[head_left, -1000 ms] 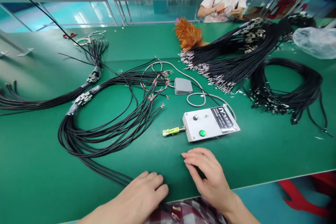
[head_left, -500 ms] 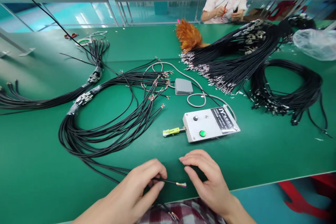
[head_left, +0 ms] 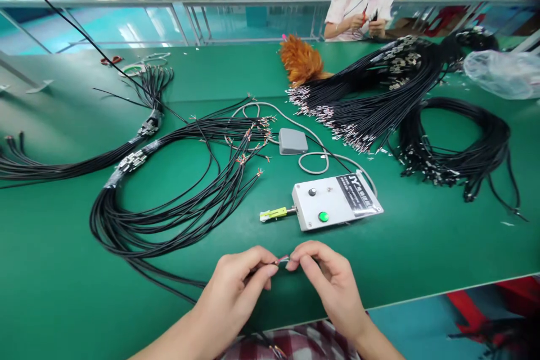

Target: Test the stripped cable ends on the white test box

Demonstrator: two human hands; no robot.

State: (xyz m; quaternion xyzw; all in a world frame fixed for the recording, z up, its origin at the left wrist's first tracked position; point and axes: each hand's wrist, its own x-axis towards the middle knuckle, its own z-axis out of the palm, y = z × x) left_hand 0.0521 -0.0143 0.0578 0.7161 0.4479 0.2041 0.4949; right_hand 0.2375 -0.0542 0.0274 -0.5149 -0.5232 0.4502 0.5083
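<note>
Between thumb and fingers my left hand (head_left: 242, 284) pinches a black cable close to its stripped end. Thin coloured wires (head_left: 283, 259) stick out of that end, and my right hand (head_left: 327, 275) has its thumb and forefinger closed on their tips. Just beyond the hands lies a white box (head_left: 323, 199) with a green button, a black knob and a yellow clip (head_left: 273, 214) on its left side. To the left curves a bundle of black cables (head_left: 126, 219), bound with clear wrap, its far ends showing bare coloured wires. Another cable end (head_left: 276, 351) hangs by my lap.
A grey pedal (head_left: 293, 141) with a grey cord sits behind the box. Farther right are a large pile of black cables (head_left: 358, 107), a coiled bundle (head_left: 464, 107), an orange duster (head_left: 301, 59) and a plastic bag (head_left: 502, 73). Across the table a person (head_left: 358, 11) holds a red-handled tool.
My two hands have come together, and the cable end has lifted away from my body. My right finger and thumb have closed on the wire tips. The view has shifted slightly.
</note>
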